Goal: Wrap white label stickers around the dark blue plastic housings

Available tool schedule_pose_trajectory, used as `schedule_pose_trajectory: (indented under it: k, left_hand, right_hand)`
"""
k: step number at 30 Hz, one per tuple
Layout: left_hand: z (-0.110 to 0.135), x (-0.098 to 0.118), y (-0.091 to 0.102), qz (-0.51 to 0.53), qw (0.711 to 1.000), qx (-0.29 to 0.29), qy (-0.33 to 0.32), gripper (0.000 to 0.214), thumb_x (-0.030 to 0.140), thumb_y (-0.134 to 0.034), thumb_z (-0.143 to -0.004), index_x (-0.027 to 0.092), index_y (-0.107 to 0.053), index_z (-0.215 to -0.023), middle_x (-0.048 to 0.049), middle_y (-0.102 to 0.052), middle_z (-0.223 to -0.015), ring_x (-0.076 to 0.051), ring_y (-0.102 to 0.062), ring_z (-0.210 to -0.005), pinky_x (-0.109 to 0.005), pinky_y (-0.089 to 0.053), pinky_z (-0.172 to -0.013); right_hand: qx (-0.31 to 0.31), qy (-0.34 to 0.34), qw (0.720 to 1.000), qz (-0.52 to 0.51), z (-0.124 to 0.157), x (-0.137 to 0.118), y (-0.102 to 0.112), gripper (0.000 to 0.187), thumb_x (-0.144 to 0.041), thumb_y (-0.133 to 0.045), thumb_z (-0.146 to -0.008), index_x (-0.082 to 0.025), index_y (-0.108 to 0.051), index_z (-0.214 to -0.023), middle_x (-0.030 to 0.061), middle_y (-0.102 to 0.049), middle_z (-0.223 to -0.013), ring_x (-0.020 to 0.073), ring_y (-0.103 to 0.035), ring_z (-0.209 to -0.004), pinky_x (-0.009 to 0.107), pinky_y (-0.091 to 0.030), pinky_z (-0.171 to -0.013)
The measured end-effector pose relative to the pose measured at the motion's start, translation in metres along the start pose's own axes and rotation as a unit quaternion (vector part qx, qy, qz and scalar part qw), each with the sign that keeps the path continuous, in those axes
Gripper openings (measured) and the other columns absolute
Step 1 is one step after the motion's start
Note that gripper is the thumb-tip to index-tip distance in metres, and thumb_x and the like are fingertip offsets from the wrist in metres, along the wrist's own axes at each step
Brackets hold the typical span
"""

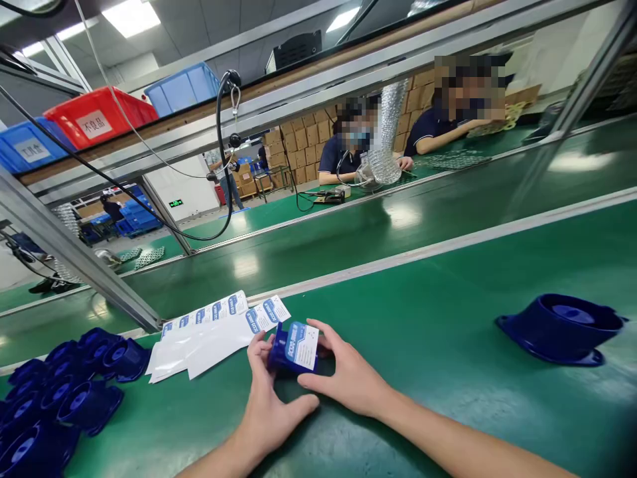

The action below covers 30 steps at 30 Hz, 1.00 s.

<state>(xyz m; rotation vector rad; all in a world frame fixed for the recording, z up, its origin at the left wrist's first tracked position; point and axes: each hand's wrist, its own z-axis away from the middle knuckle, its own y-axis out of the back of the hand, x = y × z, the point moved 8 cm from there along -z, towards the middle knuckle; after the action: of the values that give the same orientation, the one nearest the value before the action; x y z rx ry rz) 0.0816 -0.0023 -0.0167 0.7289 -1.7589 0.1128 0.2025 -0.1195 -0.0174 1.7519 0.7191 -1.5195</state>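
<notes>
Between my two hands is a dark blue plastic housing (279, 358) with a flange, tipped so that its side faces up. A blue-and-white sticker label (302, 345) sits on that side. My left hand (271, 398) holds the housing by its left flange with curled fingers, its thumb stretched out below. Around the right end my right hand (348, 372) grips it, thumb near the label's lower edge and fingers partly hidden behind. Just beyond lie label sheets (219, 338), some of their backing bare white and some still carrying blue-and-white labels.
Several similar blue housings (64, 385) crowd the left of the green bench (423, 318); another housing (562, 328) stands at right. A metal frame post (94, 259) rises at left. Red bin (102, 116) and blue bins sit on the shelf above. Co-workers sit opposite, near a duct hose (391, 139).
</notes>
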Motion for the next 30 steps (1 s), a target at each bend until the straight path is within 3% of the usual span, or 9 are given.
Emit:
schedule_pose_trajectory:
  k: [3, 6, 11, 17, 23, 30]
  left_hand:
    - [-0.006, -0.004, 0.010, 0.028, 0.999, -0.026, 0.029, 0.081, 0.042, -0.088, -0.077, 0.029, -0.029, -0.131, -0.0173, -0.039, -0.154, -0.035, -0.049, -0.143, -0.062, -0.042, -0.121]
    - [-0.012, -0.003, 0.017, -0.019, 0.998, -0.041, 0.039, 0.078, 0.043, -0.081, -0.083, 0.027, -0.033, -0.142, -0.0145, -0.051, -0.142, -0.033, -0.055, -0.133, -0.059, -0.045, -0.116]
    - [-0.012, 0.008, 0.017, -0.111, 0.991, -0.072, 0.000, 0.066, 0.037, -0.077, -0.085, 0.024, -0.045, -0.141, -0.0144, -0.055, -0.137, -0.033, -0.060, -0.123, -0.059, -0.049, -0.109]
    - [-0.011, 0.010, 0.014, -0.092, 0.987, -0.132, -0.016, 0.067, 0.033, -0.074, -0.085, 0.024, -0.040, -0.142, -0.0137, -0.055, -0.135, -0.031, -0.060, -0.118, -0.055, -0.049, -0.106]
    - [-0.014, 0.030, 0.016, -0.159, 0.977, -0.111, -0.093, 0.053, 0.031, -0.080, -0.081, 0.024, -0.052, -0.126, -0.0093, -0.061, -0.120, -0.027, -0.062, -0.107, -0.046, -0.052, -0.095]
    - [-0.015, 0.043, 0.015, -0.148, 0.972, -0.093, -0.159, 0.045, 0.034, -0.085, -0.082, 0.024, -0.058, -0.117, -0.0084, -0.067, -0.113, -0.026, -0.064, -0.105, -0.041, -0.054, -0.090]
  right_hand:
    - [-0.018, 0.032, 0.997, 0.073, -0.004, -0.002, 0.013, 0.094, -0.030, -0.087, -0.071, -0.024, -0.043, -0.155, 0.0131, -0.065, -0.144, 0.0332, -0.062, -0.129, 0.056, -0.045, -0.117]
    - [-0.060, 0.057, 0.992, 0.092, -0.002, -0.007, 0.010, 0.075, -0.031, -0.085, -0.074, -0.024, -0.057, -0.144, 0.0111, -0.067, -0.140, 0.0323, -0.063, -0.124, 0.052, -0.050, -0.111]
    - [-0.075, 0.051, 0.990, 0.107, 0.001, -0.010, 0.004, 0.078, -0.040, -0.089, -0.072, -0.028, -0.061, -0.144, 0.0092, -0.067, -0.141, 0.0354, -0.062, -0.128, 0.054, -0.049, -0.112]
    - [-0.057, 0.060, 0.992, 0.091, 0.001, -0.012, 0.005, 0.062, -0.044, -0.089, -0.074, -0.026, -0.069, -0.130, 0.0066, -0.075, -0.125, 0.0311, -0.068, -0.116, 0.048, -0.054, -0.104]
    - [-0.066, 0.052, 0.991, 0.102, 0.002, -0.013, 0.002, 0.060, -0.046, -0.091, -0.070, -0.024, -0.071, -0.123, 0.0065, -0.075, -0.120, 0.0307, -0.070, -0.113, 0.048, -0.055, -0.104]
    - [-0.077, 0.057, 0.992, 0.079, 0.002, -0.012, 0.002, 0.060, -0.049, -0.091, -0.070, -0.024, -0.070, -0.121, 0.0050, -0.076, -0.117, 0.0294, -0.072, -0.110, 0.048, -0.057, -0.104]
